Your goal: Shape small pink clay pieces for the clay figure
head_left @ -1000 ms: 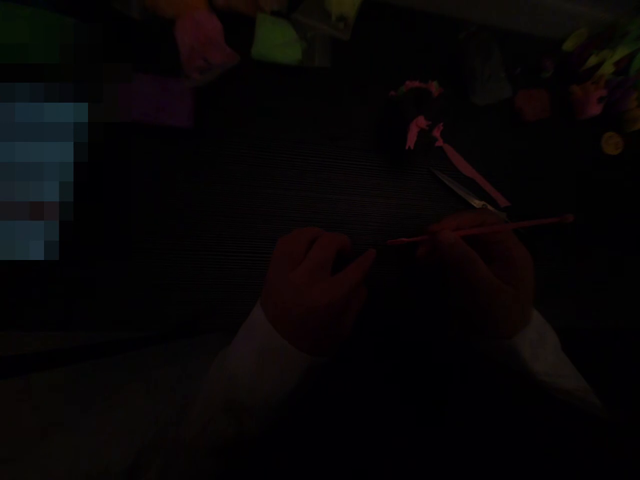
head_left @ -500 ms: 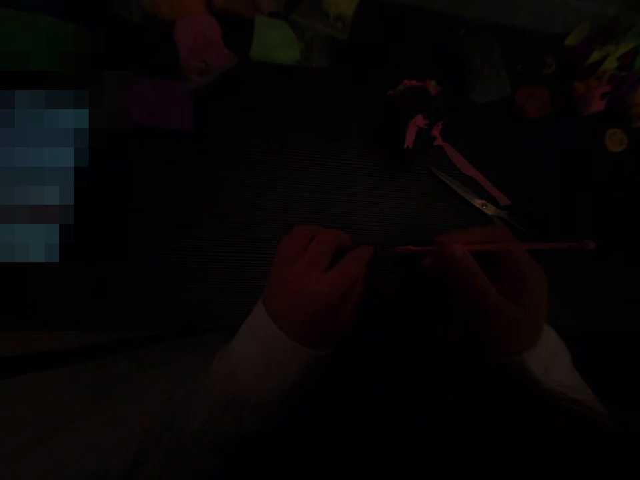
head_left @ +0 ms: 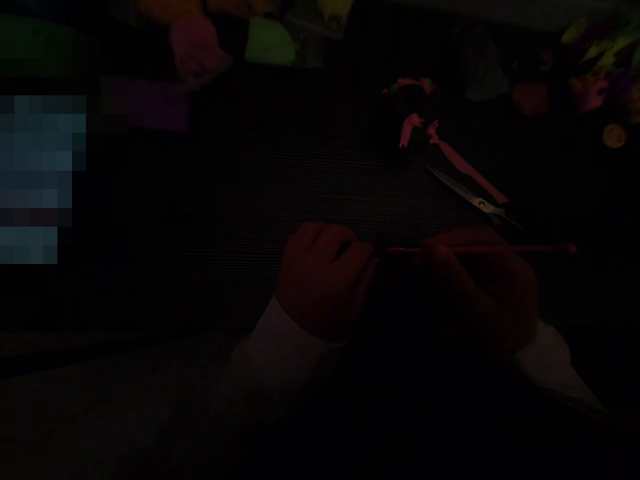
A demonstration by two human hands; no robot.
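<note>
- One thin pinkish-red stick (head_left: 543, 249), right of centre in the frame, lies nearly level across the right hand, its tip pointing left.
- Two hands: the right hand (head_left: 493, 303) pinches the stick between thumb and fingers, near its left end; the left hand (head_left: 325, 283) is curled, thumb near the forefinger, just left of the tip. Too dark to tell whether the left holds anything.
- Two white cuffs, one at each wrist, in the lower half of the frame.
- One pair of scissors (head_left: 470, 197), just above the right hand, blades to the upper left.
- One long pink strip (head_left: 473, 170), slanting beside the scissors.
- One short pink scrap (head_left: 412, 130), left of the strip's upper end; one pink-edged arc (head_left: 410, 83) above it.
- One yellow disc (head_left: 615, 135), right edge.
- Upper left: one green piece (head_left: 270, 41), one pink piece (head_left: 194, 47), one purple piece (head_left: 159, 105).
- Upper right: bright bits, too dim to count.
- One dark, fine-lined tabletop (head_left: 300, 173) beneath.
</note>
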